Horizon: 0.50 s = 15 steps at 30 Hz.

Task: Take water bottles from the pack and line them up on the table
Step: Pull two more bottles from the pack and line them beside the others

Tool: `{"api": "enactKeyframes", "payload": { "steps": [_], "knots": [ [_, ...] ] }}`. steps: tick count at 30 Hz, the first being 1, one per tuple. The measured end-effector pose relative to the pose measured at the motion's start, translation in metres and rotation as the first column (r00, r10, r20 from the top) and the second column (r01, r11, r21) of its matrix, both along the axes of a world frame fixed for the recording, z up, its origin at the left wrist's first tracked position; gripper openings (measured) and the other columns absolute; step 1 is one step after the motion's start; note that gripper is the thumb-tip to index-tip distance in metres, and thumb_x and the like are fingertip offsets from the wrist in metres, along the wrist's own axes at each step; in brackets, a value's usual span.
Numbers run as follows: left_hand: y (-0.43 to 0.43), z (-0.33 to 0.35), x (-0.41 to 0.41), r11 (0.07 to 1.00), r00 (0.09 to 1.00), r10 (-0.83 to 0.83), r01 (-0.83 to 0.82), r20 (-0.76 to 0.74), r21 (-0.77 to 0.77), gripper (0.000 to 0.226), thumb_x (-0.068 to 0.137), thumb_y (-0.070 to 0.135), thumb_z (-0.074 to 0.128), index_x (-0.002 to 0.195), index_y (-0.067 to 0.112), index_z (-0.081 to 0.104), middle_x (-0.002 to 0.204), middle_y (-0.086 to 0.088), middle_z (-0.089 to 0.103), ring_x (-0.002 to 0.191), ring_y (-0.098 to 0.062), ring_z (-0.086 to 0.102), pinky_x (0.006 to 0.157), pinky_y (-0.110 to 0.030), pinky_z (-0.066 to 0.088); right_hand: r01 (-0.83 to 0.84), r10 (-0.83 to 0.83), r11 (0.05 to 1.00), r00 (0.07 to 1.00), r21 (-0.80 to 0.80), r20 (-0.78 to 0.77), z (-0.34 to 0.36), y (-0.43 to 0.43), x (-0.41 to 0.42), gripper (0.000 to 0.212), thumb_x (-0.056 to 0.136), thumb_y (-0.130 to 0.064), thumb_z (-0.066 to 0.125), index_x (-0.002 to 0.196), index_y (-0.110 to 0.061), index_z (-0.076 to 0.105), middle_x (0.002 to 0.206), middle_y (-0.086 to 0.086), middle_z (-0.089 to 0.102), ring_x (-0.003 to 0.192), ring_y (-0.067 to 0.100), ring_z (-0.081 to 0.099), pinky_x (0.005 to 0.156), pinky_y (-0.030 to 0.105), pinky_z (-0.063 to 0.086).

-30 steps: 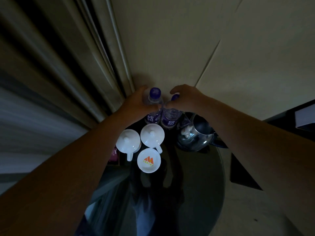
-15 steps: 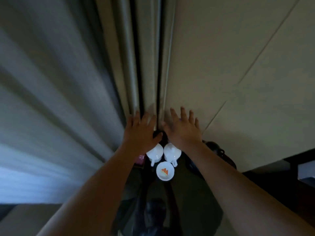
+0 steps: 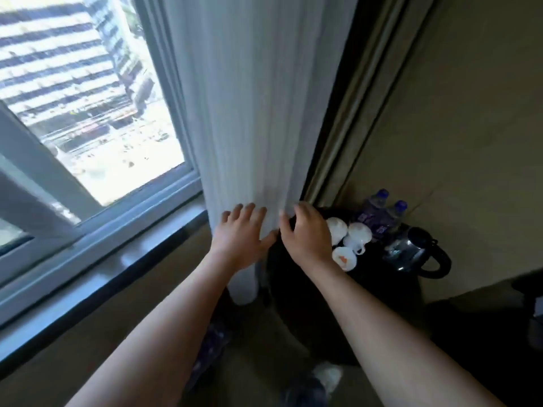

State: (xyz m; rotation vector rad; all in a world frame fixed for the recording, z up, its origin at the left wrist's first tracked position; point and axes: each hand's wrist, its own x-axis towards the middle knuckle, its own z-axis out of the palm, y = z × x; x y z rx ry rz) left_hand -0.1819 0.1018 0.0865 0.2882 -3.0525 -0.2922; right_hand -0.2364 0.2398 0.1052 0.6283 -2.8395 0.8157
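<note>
**A:** Where are my hands right now?

**B:** Both are on the sheer white curtain (image 3: 249, 142), not the task. Left hand (image 3: 239, 236) lies flat and spread against the fabric, gripping nothing. Right hand (image 3: 305, 236) curls its fingers into a fold at the curtain's right edge, pinching cloth.

**A:** And the bottles?

**B:** Two clear plastic water bottles with blue caps (image 3: 382, 212) stand side by side at the far right of the dark round table (image 3: 382, 289), near the beige wall. I can't see any pack.

**A:** What could go wrong?

**B:** I'd judge the curtain the risk: its hem hangs just beside the table's left edge, so a swing could brush the white lidded cups (image 3: 346, 233). Reaching right, my forearm would pass over them too.

**A:** Anything in the containers?

**B:** Cups are covered, contents hidden. The bottles look capped, fill level unclear. The dark electric kettle (image 3: 411, 254) stands right of the cups, and I can't tell what's in it.
</note>
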Motion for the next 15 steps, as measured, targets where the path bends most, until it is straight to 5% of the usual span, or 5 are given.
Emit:
{"api": "enactKeyframes", "payload": {
  "steps": [5,15],
  "knots": [
    [-0.048,-0.042,0.112,0.991,0.986,0.127,-0.132,0.106,0.037,0.063,0.085,0.063,0.031,0.13,0.02,0.045,0.135,-0.008,0.053,0.127,-0.03,0.044,0.099,-0.046,0.039,-0.013,0.029,0.975,0.997,-0.22,0.067,-0.037,-0.066,0.086,0.034,0.089,-0.032,0.049,0.089,-0.003,0.067,0.092,0.015,0.068,0.09,0.034,0.063,0.08,0.04,0.05],
    [-0.109,-0.2,0.246,0.826,0.807,0.438,-0.535,0.395,0.177,0.061,0.09,0.058,0.036,0.137,0.019,0.039,0.141,-0.01,0.048,0.127,-0.031,0.045,0.1,-0.044,0.043,-0.385,0.297,0.921,0.801,0.066,0.52,-0.219,-0.134,0.149,0.035,0.09,-0.04,0.048,0.104,-0.012,0.064,0.107,0.011,0.064,0.1,0.03,0.059,0.089,0.043,0.049]
  ]
}}
